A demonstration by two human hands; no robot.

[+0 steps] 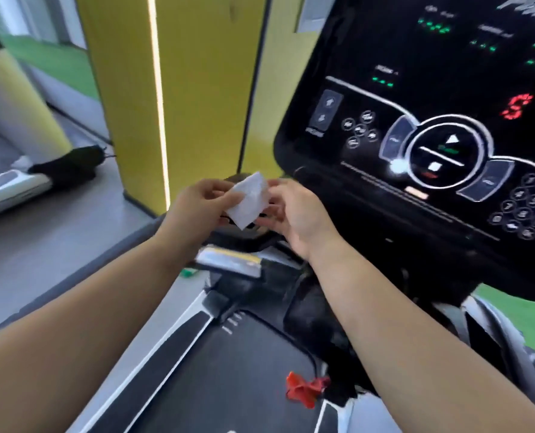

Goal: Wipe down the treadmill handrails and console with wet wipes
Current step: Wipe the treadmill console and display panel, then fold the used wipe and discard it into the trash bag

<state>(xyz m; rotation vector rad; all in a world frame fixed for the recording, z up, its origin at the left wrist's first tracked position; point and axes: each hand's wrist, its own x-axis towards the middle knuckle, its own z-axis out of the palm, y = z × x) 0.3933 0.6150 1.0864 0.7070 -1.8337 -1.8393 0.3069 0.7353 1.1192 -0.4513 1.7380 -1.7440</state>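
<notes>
wipe (249,200): thin white folded sheet | our left hand (197,204) pinches one edge | our right hand (294,214) pinches the other | console (431,89): glossy black

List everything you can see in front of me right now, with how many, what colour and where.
wet wipe: one, white, between both hands
console: one, black, green and red lights, upper right
treadmill belt: one, dark grey, bottom centre
clip: one, red, over the belt, lower centre
pillar: one, yellow, behind the hands
neighbouring machine: one, grey, left edge
left hand: pinches wipe's left side
right hand: holds wipe's right side
</notes>
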